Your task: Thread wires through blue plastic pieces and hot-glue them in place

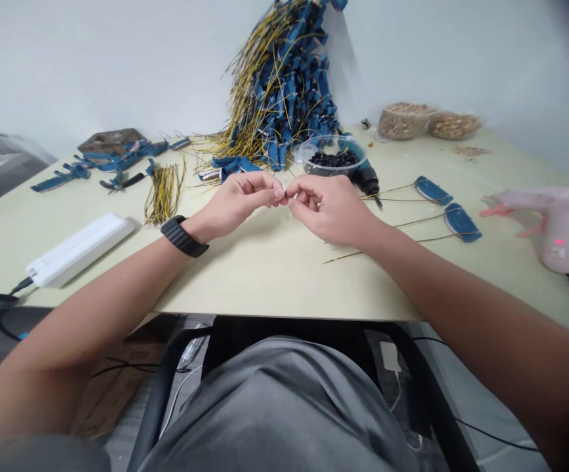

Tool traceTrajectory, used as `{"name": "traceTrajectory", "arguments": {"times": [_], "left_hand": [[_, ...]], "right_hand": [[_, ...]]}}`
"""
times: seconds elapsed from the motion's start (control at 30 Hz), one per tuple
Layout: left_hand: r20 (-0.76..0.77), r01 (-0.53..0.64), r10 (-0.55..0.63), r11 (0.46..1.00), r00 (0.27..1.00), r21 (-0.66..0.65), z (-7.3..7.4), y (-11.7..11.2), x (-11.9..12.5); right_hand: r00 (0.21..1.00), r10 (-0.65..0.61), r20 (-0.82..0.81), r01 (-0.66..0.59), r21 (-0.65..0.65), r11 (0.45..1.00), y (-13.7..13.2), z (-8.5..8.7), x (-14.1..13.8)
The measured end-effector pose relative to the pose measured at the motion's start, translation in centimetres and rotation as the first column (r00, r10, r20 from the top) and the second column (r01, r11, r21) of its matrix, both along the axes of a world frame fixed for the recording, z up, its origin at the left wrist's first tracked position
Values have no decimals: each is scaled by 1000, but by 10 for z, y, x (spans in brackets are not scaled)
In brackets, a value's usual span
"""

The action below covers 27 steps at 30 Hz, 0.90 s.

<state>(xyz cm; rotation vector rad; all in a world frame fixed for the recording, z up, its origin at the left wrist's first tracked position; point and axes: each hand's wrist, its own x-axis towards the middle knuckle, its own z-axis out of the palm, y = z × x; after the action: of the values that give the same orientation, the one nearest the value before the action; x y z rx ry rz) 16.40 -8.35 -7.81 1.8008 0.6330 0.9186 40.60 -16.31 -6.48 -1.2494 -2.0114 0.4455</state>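
At the left edge of the pale green laminate bench [245,282] lies a long white plastic box [78,249] with a black cable [21,286]. Towards the back left corner are flat blue plastic strips [63,176], a brown box [110,141], black-handled pliers [122,182] and a loose bundle of thin yellow wires [164,193].

At centre, the left hand [238,204], with a black wristband [183,236], and the right hand [331,210] are together, fingertips meeting on a tiny pale piece [283,195] held above the middle of the bench. It is too small to identify. A slipped pinch could lose it among the wires.

Behind, a tall heap of blue parts and yellow wires [277,85] leans on the wall; a knock could bring it sliding down. Beside it sit a clear round tub of black pellets [333,157] and a black power tool [366,180].

Further right lie two flat blue pieces trailing wires [432,190], then a pink hot-glue gun [554,226] showing a red light. Its nozzle could burn any wire pushed against it. Its small label is unreadable, and no writing is legible.
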Motion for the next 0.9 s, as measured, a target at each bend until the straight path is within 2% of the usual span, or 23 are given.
{"name": "traceTrajectory", "arguments": {"times": [0.37, 0.47, 0.67, 0.9], "left_hand": [[-17, 33, -34, 998, 999, -46, 8, -7, -1], [31, 91, -89, 995, 996, -47, 5, -4, -2], [101, 198, -197, 980, 975, -1, -2, 8, -3], [102, 185, -189, 982, 977, 47, -2, 9, -3]], "right_hand": [[996, 65, -58, -64, 8, 998, -10, 4, -1], [991, 104, -87, -101, 41, 994, -7, -1, 1], [943, 294, -155, -264, 187, 946, 4, -12, 5], [932, 310, -187, -280, 170, 945, 4, -10, 6]]}}
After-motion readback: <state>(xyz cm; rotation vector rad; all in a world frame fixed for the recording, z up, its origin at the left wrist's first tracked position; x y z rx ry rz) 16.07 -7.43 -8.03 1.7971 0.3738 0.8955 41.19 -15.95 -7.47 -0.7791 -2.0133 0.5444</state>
